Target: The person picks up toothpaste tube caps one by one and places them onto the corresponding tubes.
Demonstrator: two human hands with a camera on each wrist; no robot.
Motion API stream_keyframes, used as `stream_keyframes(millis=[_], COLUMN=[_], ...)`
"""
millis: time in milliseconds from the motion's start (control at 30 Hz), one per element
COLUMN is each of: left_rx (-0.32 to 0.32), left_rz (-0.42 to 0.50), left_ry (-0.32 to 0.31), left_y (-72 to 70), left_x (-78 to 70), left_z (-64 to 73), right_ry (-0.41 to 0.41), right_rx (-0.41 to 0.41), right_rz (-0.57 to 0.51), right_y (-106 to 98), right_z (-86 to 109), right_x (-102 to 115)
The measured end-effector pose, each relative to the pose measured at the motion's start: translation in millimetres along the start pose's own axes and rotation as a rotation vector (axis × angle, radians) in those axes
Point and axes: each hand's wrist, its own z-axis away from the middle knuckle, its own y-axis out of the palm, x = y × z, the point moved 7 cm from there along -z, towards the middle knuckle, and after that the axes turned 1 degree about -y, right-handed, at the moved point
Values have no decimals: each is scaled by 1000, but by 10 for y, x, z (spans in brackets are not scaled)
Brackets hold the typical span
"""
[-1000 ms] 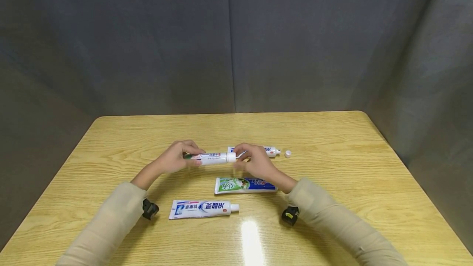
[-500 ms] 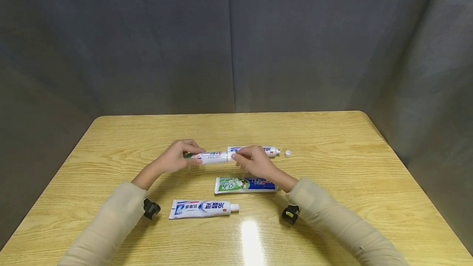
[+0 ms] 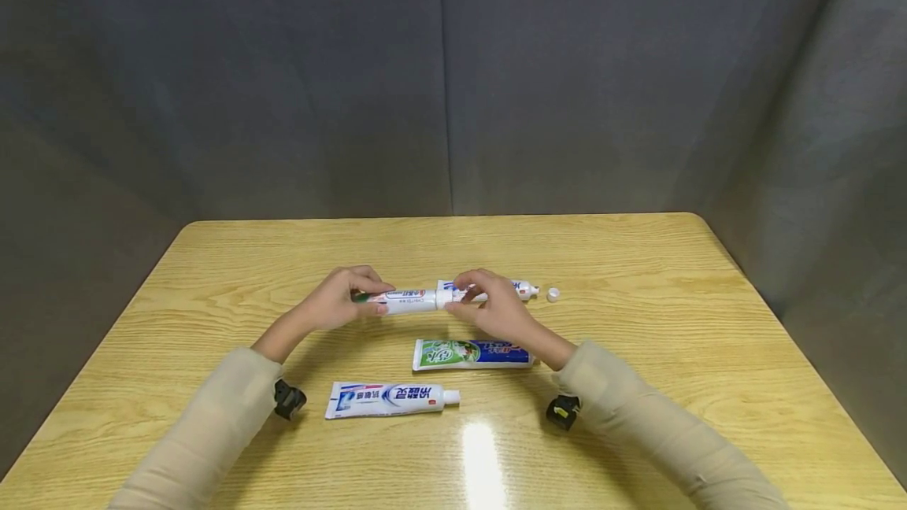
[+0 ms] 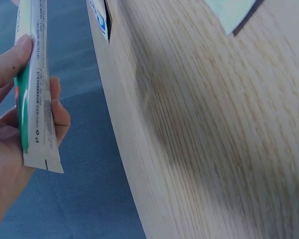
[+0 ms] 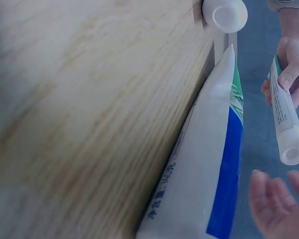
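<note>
My left hand (image 3: pixel 336 299) grips a white toothpaste tube (image 3: pixel 412 302) between thumb and fingers, around its green tail end. The tube is held sideways above the table with its white cap (image 3: pixel 443 300) pointing right. Its flat crimped end extends past the palm in the left wrist view. My right hand (image 3: pixel 498 308) is at the cap end, thumb tip right at the cap and index finger raised off it. In the right wrist view, other fingers (image 5: pixel 274 199) of that hand are spread below the cap, holding nothing.
A green and blue toothpaste tube (image 3: pixel 471 355) lies below the hands, a white and blue one (image 3: pixel 386 400) nearer the front. Behind the right hand lies an uncapped tube (image 3: pixel 523 290), with a loose white cap (image 3: pixel 553 295) beside it. Grey curtains (image 3: pixel 453 85) surround the wooden table (image 3: pixel 673 321).
My right hand came in from the right, pinched the cap of the held tube, then its fingers spread apart again. My left hand has stayed in place with the tube.
</note>
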Motion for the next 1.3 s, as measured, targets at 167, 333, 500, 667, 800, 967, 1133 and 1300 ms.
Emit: stream_keyframes(millis=[167,333,500,667,800,967,1133,1300], left_rx=[-19,-11,-7,-5,-3,-4,-3,-2], left_rz=[9,14,10,6,4,5,9,11], left_ry=[37,-2,-14,-25,-16,-1,-6,-1], left_y=[1,15,29,30,27,24,28,30], left_x=[13,19,10,9,-5,-18,-15,4], left_z=[2,-8,-4,-8,-19,-30,-32,-25], right_ry=[-67,-82,-66,-66,-76,-70,-41,-91], right_rx=[-32,-58,-66,-29,-4,19,54,13], right_rz=[-78,-107,-84,-104,-152,-157,-115,-34], right_y=[-4,15,23,50,70,78,61,15], right_z=[1,1,11,10,3,-14,-12,4], right_x=[46,63,46,34,31,28,23,42])
